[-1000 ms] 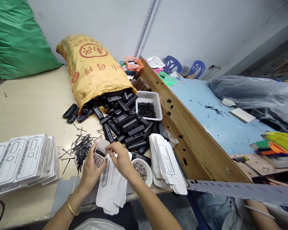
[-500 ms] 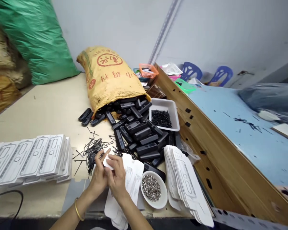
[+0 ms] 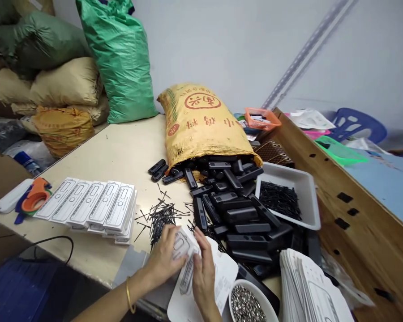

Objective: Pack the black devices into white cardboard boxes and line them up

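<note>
Between my two hands is a small white printed box [image 3: 184, 241], tilted, with line drawings on its faces. My left hand [image 3: 168, 257] is closed round its left side, the thumb across the front. My right hand [image 3: 204, 273] presses its fingers along the right side of the box. Flat white cartons [image 3: 226, 266] lie beneath my hands. Just beyond them is a loose heap of thin black pins or sticks [image 3: 163, 219]. To the right, a white bowl [image 3: 233, 308] holds small shiny metal pieces.
Black oblong cases [image 3: 246, 228] spill from a yellow sack [image 3: 204, 129]. A white tray [image 3: 309, 197] holds more black sticks. Finished-looking boxes [image 3: 97, 203] overlap in a row at left, beside an orange tape dispenser [image 3: 36, 197]. Flat cartons [image 3: 309, 286] are stacked near a wooden divider [image 3: 342, 197].
The view has swung left. The white piece in my hands now shows as a box with its printed faces turned up, and my right hand has moved to its side.
</note>
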`<state>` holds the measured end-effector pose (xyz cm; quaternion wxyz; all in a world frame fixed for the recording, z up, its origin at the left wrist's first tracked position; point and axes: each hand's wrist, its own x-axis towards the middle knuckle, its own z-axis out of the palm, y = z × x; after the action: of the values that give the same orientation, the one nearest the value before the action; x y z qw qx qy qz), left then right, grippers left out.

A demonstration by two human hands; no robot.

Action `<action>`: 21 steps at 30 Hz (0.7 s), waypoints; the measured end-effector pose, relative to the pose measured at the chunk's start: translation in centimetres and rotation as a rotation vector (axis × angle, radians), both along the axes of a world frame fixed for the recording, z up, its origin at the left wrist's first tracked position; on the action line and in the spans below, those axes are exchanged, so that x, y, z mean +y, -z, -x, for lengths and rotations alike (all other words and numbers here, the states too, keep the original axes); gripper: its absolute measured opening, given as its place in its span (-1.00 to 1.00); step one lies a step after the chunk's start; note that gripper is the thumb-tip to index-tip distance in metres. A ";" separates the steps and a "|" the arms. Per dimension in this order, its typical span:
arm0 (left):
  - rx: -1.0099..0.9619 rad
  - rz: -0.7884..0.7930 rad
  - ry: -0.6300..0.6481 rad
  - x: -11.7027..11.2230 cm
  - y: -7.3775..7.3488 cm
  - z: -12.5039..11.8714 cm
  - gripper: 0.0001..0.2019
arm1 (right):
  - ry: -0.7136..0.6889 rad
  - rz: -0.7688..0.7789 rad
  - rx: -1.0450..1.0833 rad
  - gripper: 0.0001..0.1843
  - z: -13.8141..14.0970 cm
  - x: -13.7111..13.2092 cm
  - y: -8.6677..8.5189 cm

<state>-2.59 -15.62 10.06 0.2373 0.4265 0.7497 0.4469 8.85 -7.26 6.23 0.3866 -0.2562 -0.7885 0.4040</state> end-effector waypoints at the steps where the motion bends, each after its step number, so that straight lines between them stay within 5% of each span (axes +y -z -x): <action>1: 0.074 0.065 -0.093 -0.9 -1.5 1.3 -0.46 | 0.047 0.060 -0.010 -0.60 -0.5 0.5 -0.6; 5: 0.519 0.358 -0.553 -5.8 -7.3 10.2 -0.28 | 0.155 0.138 -0.164 -0.69 -2.9 3.1 -3.4; 7: 0.626 0.501 -0.614 -7.5 -8.5 14.5 -0.29 | 0.126 0.118 -0.303 -0.73 -4.5 4.1 -4.3; 9: 0.703 0.508 -0.627 -7.7 -8.3 16.2 -0.27 | 0.078 0.055 -0.450 -0.77 -6.5 4.6 -4.5; 12: 0.683 0.260 -0.454 -5.0 -6.2 12.9 -0.41 | 0.071 -0.088 -0.640 -0.84 -9.5 4.5 -3.9; 14: 0.433 0.194 -0.132 -2.4 -4.1 8.0 -0.57 | 0.132 -0.149 -0.686 -0.86 -10.9 4.2 -3.3; 16: 0.220 0.296 0.195 -0.1 -1.7 2.7 -0.61 | 0.145 -0.148 -0.676 -0.87 -11.2 3.9 -2.9; 18: 0.178 0.374 0.288 1.1 0.8 -1.8 -0.47 | 0.063 -0.109 -0.671 -0.88 -10.2 3.8 -2.4; 21: 0.196 0.441 0.264 1.4 3.8 -5.5 -0.18 | -0.075 -0.078 -0.802 -0.54 -7.2 4.5 -1.5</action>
<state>2.90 -14.17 6.29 0.3069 0.5000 0.7861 0.1947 16.08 -2.74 7.69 0.0428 -0.3494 -0.9004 0.2556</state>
